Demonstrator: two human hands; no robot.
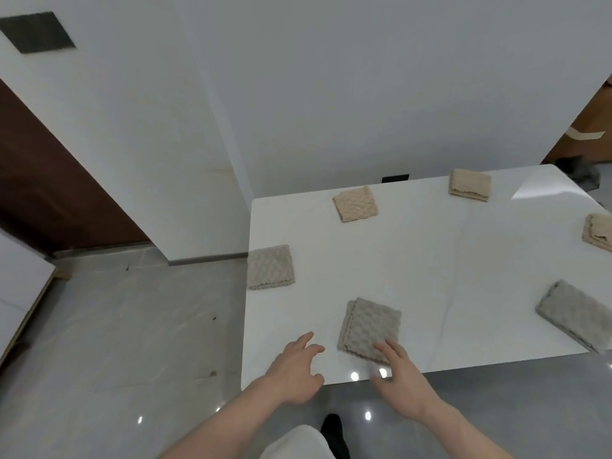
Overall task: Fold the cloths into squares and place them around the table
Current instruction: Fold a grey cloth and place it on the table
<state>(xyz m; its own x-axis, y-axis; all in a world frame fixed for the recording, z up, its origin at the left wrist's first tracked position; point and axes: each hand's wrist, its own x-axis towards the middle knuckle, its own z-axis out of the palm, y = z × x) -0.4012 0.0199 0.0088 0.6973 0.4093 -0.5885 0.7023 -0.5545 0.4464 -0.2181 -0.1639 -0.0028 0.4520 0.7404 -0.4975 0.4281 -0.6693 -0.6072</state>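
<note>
At the bottom of the view a pale trouser leg (294,442) and a black shoe (334,432) stand on the glossy grey tiled floor (132,342). Both forearms reach forward over the near edge of the white rectangular table (430,276). The left hand (294,369) hovers at the table's near-left corner with fingers spread and relaxed, holding nothing; it lies just left of the nearest cloth without touching it. The right hand (400,372) is also released, its straight fingers resting on the near corner of the grey textured cloth folded into a square (371,329), which lies close to the near edge, turned slightly askew.

Bare tabletop stretches from that cloth toward the middle and the right. At the left edge a second grey folded cloth (271,267) sits flush with the rim, perhaps slightly over it. Toward the right, near the front edge, a third grey folded cloth (576,314) lies at an angle. At the frame's right border a beige folded cloth (599,231) is partly cut off. Along the far edge lie two more beige folded squares, one at the left (355,203) and one at the right (470,186), well apart. Beyond the table rises a white wall (331,94), with a dark brown door (49,177) at the left.
</note>
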